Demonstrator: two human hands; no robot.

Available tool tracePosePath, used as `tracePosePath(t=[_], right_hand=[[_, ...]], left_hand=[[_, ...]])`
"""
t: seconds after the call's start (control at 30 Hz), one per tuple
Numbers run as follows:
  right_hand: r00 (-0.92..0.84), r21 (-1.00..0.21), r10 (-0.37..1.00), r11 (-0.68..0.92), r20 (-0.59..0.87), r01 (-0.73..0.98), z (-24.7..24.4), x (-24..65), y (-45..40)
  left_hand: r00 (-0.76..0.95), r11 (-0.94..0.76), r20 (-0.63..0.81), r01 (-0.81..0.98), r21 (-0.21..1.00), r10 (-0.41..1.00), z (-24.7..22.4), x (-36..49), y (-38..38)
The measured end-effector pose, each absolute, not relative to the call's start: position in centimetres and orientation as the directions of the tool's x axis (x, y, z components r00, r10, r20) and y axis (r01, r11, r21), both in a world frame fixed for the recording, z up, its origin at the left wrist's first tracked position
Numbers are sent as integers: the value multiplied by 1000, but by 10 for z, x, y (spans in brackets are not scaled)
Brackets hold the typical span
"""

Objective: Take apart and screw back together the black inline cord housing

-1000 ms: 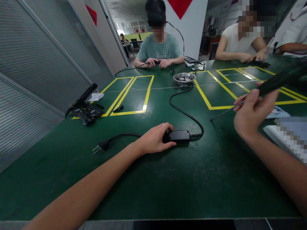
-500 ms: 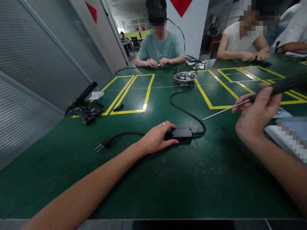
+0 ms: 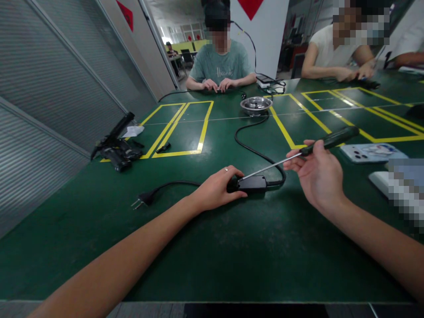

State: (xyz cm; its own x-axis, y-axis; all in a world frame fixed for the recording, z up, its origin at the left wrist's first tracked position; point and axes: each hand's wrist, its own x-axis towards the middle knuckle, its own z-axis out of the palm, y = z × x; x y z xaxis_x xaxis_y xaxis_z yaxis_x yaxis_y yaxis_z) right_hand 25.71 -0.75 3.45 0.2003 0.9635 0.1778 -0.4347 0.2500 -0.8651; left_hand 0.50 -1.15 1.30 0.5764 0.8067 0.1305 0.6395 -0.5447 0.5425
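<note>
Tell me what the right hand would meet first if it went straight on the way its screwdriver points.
The right hand would likely drive the screwdriver into the black box, near the fingers of the left hand. Whether the tip already touches is unclear.

Left: slatted grey partition (image 3: 59, 66), leaning in view, red paper (image 3: 126, 15) beyond it. Far centre: white pillar (image 3: 261, 44) bearing a red diamond (image 3: 251, 6). Behind, a bright room with yellow-green dividers (image 3: 185, 46) and a dark chair (image 3: 187, 56). Green desk (image 3: 198, 256), glossy, yellow-taped. Grey floor (image 3: 149, 310) at near edge.
</note>
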Motion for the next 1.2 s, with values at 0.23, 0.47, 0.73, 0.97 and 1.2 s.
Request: tracePosePath(t=[0.23,0.47,0.73,0.97,1.2], right_hand=[[196,-875,962,257,191,-409,33,259,-6],[196,-873,957,279,216,-399,31,259,-5],[154,-874,955,296,255,-386,32,256,-8],[156,-868,951,308,267,-389,33,256,-9],[175,-858,947,317,268,-404,33,259,-5]], left_hand=[[581,-549,129,640,538,803,14,5,-12],[583,-552,128,642,533,802,14,5,-12],[591,-555,136,618,556,795,16,4,-12],[617,-562,227,424,710,753,20,-2,-7],[612,-511,196,396,763,766,20,-5,-4]])
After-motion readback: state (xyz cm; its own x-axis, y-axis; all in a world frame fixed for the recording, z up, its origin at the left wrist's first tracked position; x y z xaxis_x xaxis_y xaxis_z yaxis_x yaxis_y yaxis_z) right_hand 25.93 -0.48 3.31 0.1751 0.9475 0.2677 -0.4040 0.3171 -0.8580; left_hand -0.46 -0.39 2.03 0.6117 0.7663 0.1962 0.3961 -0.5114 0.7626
